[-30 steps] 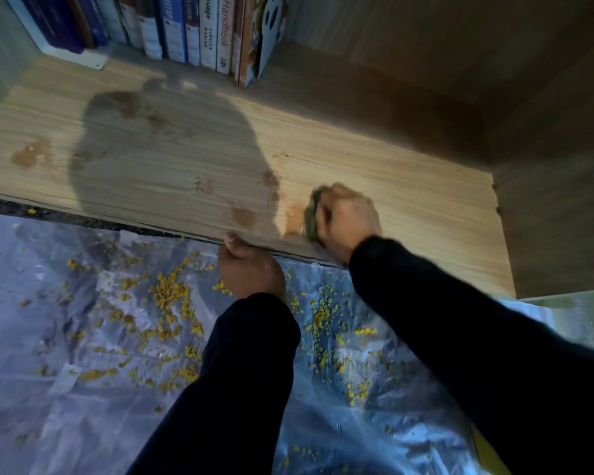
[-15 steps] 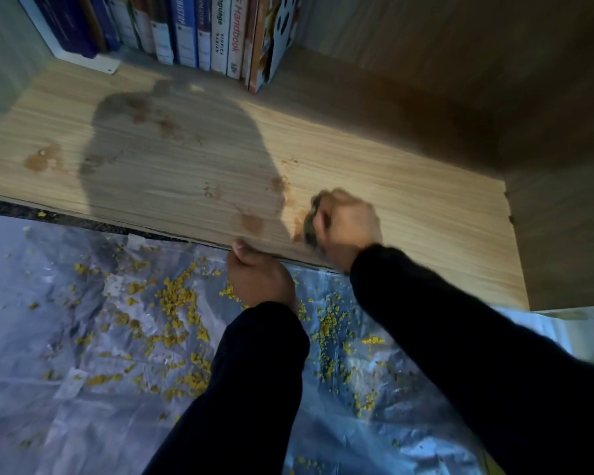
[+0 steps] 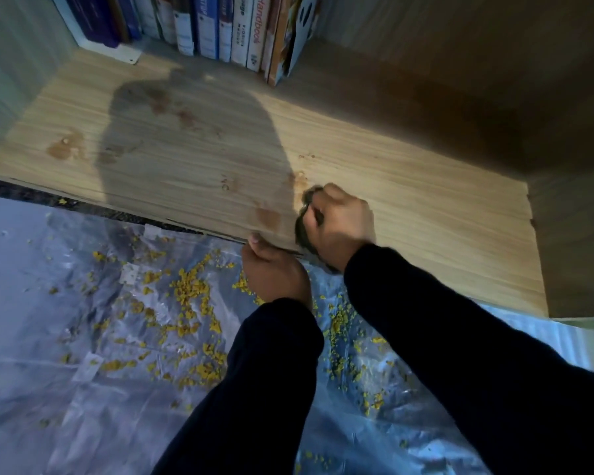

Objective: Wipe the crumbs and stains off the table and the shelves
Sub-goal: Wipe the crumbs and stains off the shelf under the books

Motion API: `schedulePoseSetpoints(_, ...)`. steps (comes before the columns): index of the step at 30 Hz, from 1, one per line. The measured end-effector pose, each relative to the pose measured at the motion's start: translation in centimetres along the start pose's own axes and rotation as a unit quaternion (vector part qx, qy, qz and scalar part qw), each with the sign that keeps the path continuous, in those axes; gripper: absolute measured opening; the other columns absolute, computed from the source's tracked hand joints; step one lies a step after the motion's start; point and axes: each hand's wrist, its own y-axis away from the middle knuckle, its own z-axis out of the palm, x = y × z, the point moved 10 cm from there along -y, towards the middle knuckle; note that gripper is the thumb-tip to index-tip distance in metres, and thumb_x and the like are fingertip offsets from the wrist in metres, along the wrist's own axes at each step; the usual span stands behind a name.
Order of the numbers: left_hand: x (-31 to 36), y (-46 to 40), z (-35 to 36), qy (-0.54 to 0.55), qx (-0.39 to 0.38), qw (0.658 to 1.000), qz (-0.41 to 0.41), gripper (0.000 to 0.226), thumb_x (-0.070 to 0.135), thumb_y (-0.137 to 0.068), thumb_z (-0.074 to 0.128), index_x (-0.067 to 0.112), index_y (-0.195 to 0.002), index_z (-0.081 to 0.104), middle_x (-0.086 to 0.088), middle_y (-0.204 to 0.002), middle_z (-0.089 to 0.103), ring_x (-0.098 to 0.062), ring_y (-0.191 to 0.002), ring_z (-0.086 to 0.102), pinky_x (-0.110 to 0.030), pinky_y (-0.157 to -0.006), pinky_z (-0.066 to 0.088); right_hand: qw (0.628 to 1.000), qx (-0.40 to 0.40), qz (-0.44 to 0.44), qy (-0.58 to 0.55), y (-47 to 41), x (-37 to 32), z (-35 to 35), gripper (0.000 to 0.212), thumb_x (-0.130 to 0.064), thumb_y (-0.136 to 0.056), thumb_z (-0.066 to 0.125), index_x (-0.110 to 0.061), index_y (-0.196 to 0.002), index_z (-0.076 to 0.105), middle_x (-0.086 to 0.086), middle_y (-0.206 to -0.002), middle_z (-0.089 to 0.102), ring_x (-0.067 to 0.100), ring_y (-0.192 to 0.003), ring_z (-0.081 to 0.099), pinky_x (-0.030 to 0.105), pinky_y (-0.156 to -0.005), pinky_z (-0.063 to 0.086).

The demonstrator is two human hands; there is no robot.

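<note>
This looks like a room in a home or a study. A row of books (image 3: 220, 29) stands at the back of a wooden shelf (image 3: 408, 200). The shelf has brown stains (image 3: 64, 149). Below it a plastic sheet (image 3: 48, 371) covers the floor, with yellow crumbs (image 3: 189, 289) on it.

Dim, uneven light with a hard shadow and wide-angle bend.

Light from behind the person casts a head-shaped shadow (image 3: 192, 156) on the shelf (image 3: 408, 214); its back right corner lies dark. The right hand (image 3: 340, 224) is motion-blurred; straight edges bow near the frame's borders.
</note>
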Motion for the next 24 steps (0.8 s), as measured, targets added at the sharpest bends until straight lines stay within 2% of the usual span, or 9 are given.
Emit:
schedulePoseSetpoints(2, 0.0, 0.0, 0.1, 0.000, -0.009, 1.000, 0.006, 0.049, 0.042, -0.108, 0.031, 0.005, -0.109, 0.063, -0.013, -0.100, 0.069, -0.034, -0.091, 0.063, -0.038, -0.075, 0.048, 1.000, 0.002, 0.021, 0.013, -2.2, 0.8, 0.2, 0.018, -0.032, -0.088, 0.055, -0.017, -0.089, 0.065, 0.007, -0.095, 0.062, 0.040, -0.074, 0.063, 0.040, -0.061, 0.050)
schedulePoseSetpoints(6, 0.2, -0.1, -0.2, -0.020, -0.021, 1.000, 0.003, 0.049, 0.038, -0.109, 0.030, 0.003, -0.111, 0.064, -0.015, -0.100, 0.069, -0.033, -0.090, 0.062, -0.032, -0.072, 0.040, 0.996, 0.006, 0.079, 0.037, -5.7, 1.6, 0.2, 0.019, -0.032, -0.094, 0.050, -0.019, -0.097, 0.064, 0.005, -0.102, 0.059, 0.038, -0.079, 0.061, 0.036, -0.061, 0.040)
schedulePoseSetpoints(8, 0.4, 0.0, -0.3, -0.022, -0.023, 0.999, 0.007, 0.049, 0.038, -0.109, 0.031, 0.002, -0.110, 0.064, -0.015, -0.099, 0.069, -0.034, -0.089, 0.062, -0.032, -0.071, 0.040, 0.995, 0.020, 0.096, 0.033, -5.0, 1.6, 0.0, 0.021, -0.033, -0.095, 0.049, -0.018, -0.099, 0.063, 0.007, -0.102, 0.059, 0.039, -0.078, 0.061, 0.037, -0.060, 0.040)
schedulePoseSetpoints(11, 0.2, -0.1, -0.3, -0.021, -0.005, 1.000, 0.011, 0.048, 0.038, -0.108, 0.033, 0.002, -0.106, 0.065, -0.020, -0.099, 0.070, -0.041, -0.093, 0.064, -0.037, -0.073, 0.046, 0.998, 0.027, 0.064, 0.003, -0.8, 0.0, -0.1, 0.019, -0.034, -0.090, 0.056, -0.018, -0.094, 0.066, 0.008, -0.096, 0.063, 0.039, -0.073, 0.063, 0.039, -0.060, 0.046)
schedulePoseSetpoints(15, 0.0, 0.0, -0.5, -0.044, -0.010, 0.999, -0.017, 0.049, 0.037, -0.109, 0.031, 0.002, -0.116, 0.064, -0.022, -0.111, 0.068, -0.041, -0.102, 0.060, -0.027, -0.068, 0.030, 0.998, 0.016, 0.047, -0.038, 2.9, -0.8, -0.3, 0.014, -0.032, -0.085, 0.061, -0.020, -0.090, 0.065, 0.005, -0.094, 0.063, 0.038, -0.069, 0.062, 0.038, -0.060, 0.048)
schedulePoseSetpoints(18, 0.0, -0.4, -0.5, -0.040, -0.012, 0.999, -0.004, 0.049, 0.037, -0.109, 0.031, 0.001, -0.109, 0.064, -0.022, -0.106, 0.068, -0.040, -0.098, 0.060, -0.029, -0.066, 0.029, 0.997, 0.018, 0.064, -0.029, 1.3, -0.2, 0.3, 0.013, -0.032, -0.083, 0.063, -0.020, -0.083, 0.059, 0.005, -0.087, 0.061, 0.038, -0.069, 0.061, 0.034, -0.058, 0.041)
schedulePoseSetpoints(21, 0.0, -0.4, -0.4, -0.029, -0.014, 0.999, 0.003, 0.045, 0.040, -0.108, 0.032, 0.009, -0.095, 0.062, -0.017, -0.098, 0.070, -0.035, -0.089, 0.062, -0.034, -0.071, 0.042, 0.995, 0.053, 0.078, -0.022, -3.5, 0.4, 0.7, 0.014, -0.034, -0.083, 0.061, -0.023, -0.079, 0.053, 0.006, -0.087, 0.060, 0.038, -0.071, 0.061, 0.036, -0.057, 0.039)
schedulePoseSetpoints(24, -0.3, -0.6, -0.2, -0.012, -0.030, 0.999, -0.002, 0.038, 0.040, -0.108, 0.032, 0.021, -0.084, 0.055, 0.001, -0.082, 0.064, -0.026, -0.078, 0.056, -0.035, -0.073, 0.044, 0.996, 0.026, 0.083, -0.011, -8.4, 0.5, 1.8, 0.015, -0.037, -0.087, 0.053, -0.029, -0.084, 0.040, 0.003, -0.091, 0.054, 0.037, -0.075, 0.058, 0.035, -0.059, 0.034)
